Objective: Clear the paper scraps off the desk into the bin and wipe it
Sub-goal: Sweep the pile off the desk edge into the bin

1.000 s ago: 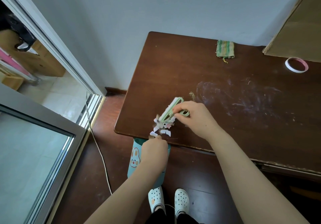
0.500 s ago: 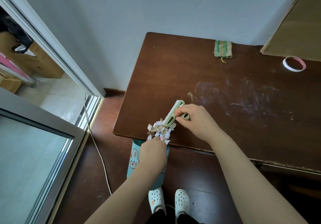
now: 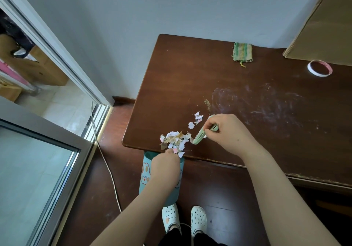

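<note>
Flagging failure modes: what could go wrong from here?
The scrap pile sits at the desk edge above the bin, whose mouth the left hand holding it partly covers: some may spill to the floor. A few stray scraps behind the brush in the right hand may get missed.

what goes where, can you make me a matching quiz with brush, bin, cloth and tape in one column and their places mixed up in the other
Things
1. brush
2. bin
3. cloth
4. tape

Places
a. beside the cardboard, far right
b. in the right hand
c. at the back of the desk, near the wall
d. below the desk's near edge

Pairs: 1-b, 2-d, 3-c, 4-a
</note>
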The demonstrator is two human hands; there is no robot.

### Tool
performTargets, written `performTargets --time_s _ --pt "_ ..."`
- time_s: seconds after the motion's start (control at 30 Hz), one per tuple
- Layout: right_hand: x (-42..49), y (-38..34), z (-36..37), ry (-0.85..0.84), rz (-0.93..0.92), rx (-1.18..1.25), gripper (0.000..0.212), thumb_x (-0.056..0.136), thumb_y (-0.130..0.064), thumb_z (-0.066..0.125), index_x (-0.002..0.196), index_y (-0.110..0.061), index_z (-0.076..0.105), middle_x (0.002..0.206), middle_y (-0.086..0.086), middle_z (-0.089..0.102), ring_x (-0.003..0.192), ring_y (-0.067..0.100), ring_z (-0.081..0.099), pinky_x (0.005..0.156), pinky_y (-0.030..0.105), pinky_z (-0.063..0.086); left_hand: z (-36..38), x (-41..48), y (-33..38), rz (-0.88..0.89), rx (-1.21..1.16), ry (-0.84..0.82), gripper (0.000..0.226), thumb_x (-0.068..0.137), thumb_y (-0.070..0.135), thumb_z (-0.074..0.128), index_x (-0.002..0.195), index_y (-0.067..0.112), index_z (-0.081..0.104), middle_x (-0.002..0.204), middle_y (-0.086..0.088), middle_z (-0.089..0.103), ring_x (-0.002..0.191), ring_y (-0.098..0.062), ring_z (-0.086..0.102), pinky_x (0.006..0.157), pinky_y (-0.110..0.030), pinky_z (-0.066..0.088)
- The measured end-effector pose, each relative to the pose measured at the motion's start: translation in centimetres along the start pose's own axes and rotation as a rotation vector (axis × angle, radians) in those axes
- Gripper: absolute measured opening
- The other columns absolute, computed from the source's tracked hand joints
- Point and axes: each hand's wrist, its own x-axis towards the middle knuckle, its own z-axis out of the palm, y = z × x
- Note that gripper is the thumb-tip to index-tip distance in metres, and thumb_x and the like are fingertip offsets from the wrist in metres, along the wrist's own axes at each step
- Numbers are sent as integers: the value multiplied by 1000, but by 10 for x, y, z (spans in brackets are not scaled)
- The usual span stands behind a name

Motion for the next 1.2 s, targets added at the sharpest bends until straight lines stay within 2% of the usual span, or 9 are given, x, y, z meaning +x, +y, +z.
performTargets --time_s 0.1,0.2,0.4,0.47,0.57,0.73,1.0,1.2 --pt "-3 -5 1 -70 -18 -9 11 86 -20 59 82 -21 69 84 -10 63 72 10 57 65 29 49 -1 -2 1 -6 -5 -9 32 82 14 67 113 12 60 111 -5 49 85 -20 59 65 -28 44" --pt "-4 -11 8 -145 -45 -26 11 86 -20 58 83 -22 69 86 -5 66 70 11 56 66 28 48 -1 -4 2 -12 -13 -29 34 81 15 68 114 12 60 114 -6 49 85 -21 61 64 -28 45" --pt "-6 -28 25 -202 -148 6 14 85 -17 55 85 -20 68 93 -6 66 86 11 54 74 30 47 4 -7 1 -1 -32 81 19 88 11 55 105 11 62 108 -4 48 81 -19 59 60 -25 41" --pt "-8 -29 23 -196 -156 33 14 85 -16 56 85 -20 69 93 -6 67 86 11 55 76 32 48 4 -8 0 -6 -49 100 16 89 12 54 102 11 63 103 -2 47 78 -18 56 60 -25 40" --pt "-8 -23 13 -117 -122 55 13 85 -15 58 85 -19 70 88 -6 66 87 13 57 77 35 49 4 -9 0 -14 -68 109 15 86 7 57 97 12 65 107 -2 48 78 -19 58 58 -25 41" --pt "-4 -12 4 28 -63 5 12 87 -16 59 88 -18 70 82 -11 56 82 8 49 73 27 44 3 -9 -1 -19 -74 79 20 84 10 62 104 12 64 107 -4 51 71 -17 51 59 -26 43" --pt "-5 -19 25 -71 -142 -5 13 87 -16 57 88 -19 70 87 -9 62 92 11 52 76 29 44 1 -9 0 -26 -65 72 17 85 11 61 102 11 64 109 -4 51 83 -21 60 61 -27 44" --pt "-8 -18 24 -122 -160 167 13 83 -12 61 83 -20 71 90 -9 68 89 9 59 81 35 50 1 -8 0 -26 -69 83 24 88 12 58 112 9 61 106 -5 49 77 -17 53 62 -26 43"
